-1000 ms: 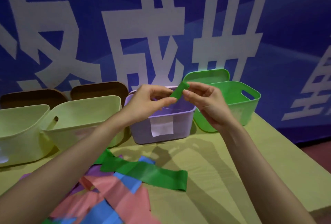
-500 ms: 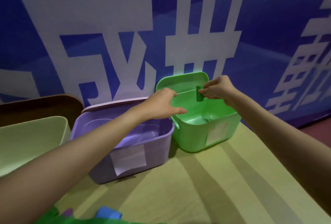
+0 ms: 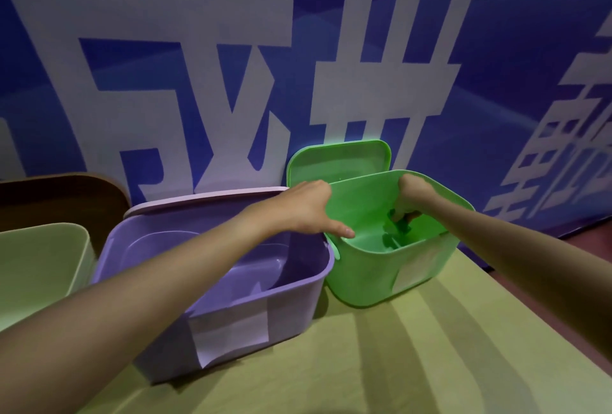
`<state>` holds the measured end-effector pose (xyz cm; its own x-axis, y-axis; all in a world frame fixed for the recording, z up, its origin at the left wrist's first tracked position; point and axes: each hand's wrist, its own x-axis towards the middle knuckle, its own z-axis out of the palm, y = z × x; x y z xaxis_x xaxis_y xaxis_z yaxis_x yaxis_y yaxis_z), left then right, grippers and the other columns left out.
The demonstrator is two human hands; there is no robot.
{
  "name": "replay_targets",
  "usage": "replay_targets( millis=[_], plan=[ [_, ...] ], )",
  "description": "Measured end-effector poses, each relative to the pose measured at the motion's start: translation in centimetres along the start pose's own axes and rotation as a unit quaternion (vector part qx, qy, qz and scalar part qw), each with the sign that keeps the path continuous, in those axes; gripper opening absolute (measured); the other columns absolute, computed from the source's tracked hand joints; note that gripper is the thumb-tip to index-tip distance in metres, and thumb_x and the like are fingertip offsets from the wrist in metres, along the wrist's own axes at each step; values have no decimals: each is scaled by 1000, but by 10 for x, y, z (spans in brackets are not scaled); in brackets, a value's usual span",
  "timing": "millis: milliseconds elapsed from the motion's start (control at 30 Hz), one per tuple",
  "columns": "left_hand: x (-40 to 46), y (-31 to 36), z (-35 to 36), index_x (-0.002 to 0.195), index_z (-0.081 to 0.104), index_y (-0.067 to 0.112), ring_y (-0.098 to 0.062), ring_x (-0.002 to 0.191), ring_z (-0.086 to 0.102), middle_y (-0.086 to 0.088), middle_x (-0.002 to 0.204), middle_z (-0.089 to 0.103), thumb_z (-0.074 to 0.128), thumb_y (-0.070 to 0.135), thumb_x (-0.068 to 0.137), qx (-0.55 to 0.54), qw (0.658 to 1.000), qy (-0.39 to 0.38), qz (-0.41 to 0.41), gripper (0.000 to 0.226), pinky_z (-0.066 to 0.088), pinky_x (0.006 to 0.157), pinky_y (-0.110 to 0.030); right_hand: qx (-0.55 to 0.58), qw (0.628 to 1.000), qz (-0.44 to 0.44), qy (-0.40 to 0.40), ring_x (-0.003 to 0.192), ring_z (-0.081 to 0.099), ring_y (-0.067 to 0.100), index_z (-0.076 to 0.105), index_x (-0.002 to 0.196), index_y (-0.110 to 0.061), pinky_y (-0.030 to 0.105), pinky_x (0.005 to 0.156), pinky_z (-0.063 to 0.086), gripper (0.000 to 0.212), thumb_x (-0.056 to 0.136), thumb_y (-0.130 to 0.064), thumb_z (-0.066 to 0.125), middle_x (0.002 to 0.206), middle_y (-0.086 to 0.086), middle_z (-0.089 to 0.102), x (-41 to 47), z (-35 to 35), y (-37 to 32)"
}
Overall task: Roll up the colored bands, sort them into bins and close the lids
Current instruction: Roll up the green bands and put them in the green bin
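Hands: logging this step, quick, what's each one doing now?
Left hand: open, holding nothing, at the green bin rim.
Right hand: inside the green bin, fingers curled round the rolled green band.

A staged demonstration or exhibition spot, not a home: a blue banner (image 3: 496, 49) with huge white printed characters fills the wall. Just before the banner, coloured bins (image 3: 231, 297) line a plain yellowish surface (image 3: 397, 364).
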<state>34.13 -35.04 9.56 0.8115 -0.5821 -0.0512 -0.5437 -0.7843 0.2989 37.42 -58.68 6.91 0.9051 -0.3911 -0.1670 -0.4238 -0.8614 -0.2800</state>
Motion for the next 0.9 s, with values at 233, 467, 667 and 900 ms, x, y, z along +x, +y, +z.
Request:
replay_targets(
  millis=[233, 467, 667, 900],
  plan=[
    [0, -2, 2, 99, 37, 19, -18, 87, 37, 0, 100, 39, 69, 62, 73, -9, 1000, -3, 6, 59, 36, 76, -32, -77, 997, -25, 6, 66, 60, 24, 49, 79, -6, 30, 49, 52, 34, 72, -4, 82, 79, 9, 57, 7, 15, 1],
    [-1, 0, 0, 113, 51, 6, -19, 89, 40, -2, 101, 41, 69, 61, 74, 1, 1000, 5, 6, 70, 45, 90, -40, -88, 996, -27, -2, 63, 60, 23, 45, 70, -6, 23, 36, 43, 29, 84, 0, 70, 72, 8, 54, 17, 28, 6],
    [-4, 3, 0, 72, 35, 13, -16, 64, 32, 0, 72, 35, 70, 59, 75, -8, 1000, 8, -7, 57, 32, 57, -33, -135, 989, -23, -53, 81, 65, 27, 61, 104, 5, 21, 41, 48, 17, 89, -1, 61, 87, 13, 63, 14, 27, 1],
    [-16, 9, -1, 138, 42, 4, -25, 124, 47, -10, 139, 48, 71, 52, 77, -39, 999, 37, -2, 83, 38, 99, -34, -30, 984, 27, -172, 89, 60, 34, 52, 124, 13, 42, 86, 54, 58, 98, -39, 51, 105, 24, 58, -6, 7, -6]
  ],
)
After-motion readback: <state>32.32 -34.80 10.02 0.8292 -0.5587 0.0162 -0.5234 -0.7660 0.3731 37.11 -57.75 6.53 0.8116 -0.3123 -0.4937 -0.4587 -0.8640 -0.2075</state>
